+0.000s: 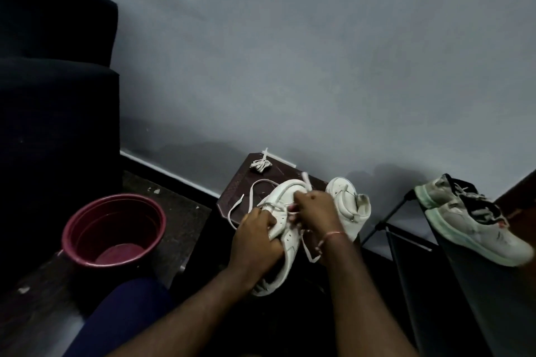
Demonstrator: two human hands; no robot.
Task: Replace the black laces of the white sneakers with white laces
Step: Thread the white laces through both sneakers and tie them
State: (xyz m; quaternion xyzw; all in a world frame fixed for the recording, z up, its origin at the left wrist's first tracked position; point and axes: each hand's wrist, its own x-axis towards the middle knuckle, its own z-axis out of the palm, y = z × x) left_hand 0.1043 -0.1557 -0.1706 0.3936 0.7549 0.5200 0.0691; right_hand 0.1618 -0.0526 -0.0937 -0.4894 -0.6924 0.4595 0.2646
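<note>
Closest in, at six o'clock, both forearms reach up the frame, with a blue-clad knee (127, 313) at seven. The left hand (255, 240) is clamped on the side of the white sneaker (285, 194), fingers curled round its upper, and the shoe sits tilted over the near edge of the dark desk (235, 182). The hands are close together. The right hand (316, 209) pinches the white lace (239, 200) at the eyelets: one end pokes up above the knuckles, a loose loop trails to the shoe's nine o'clock, and another tail hangs below the wrist by a pink thread band (333, 235).

Just beside, at the shoe's three o'clock, a second white sneaker (345, 200) stands on the desk. At eight o'clock a maroon bucket (124, 220) sits on the floor. At three o'clock a worn pair of sneakers (470, 220) rests on a black rack (464, 284). At the desk's far edge, twelve o'clock, lies a bundled lace (261, 166) against the grey wall. A dark sofa (58, 81) looms at ten.
</note>
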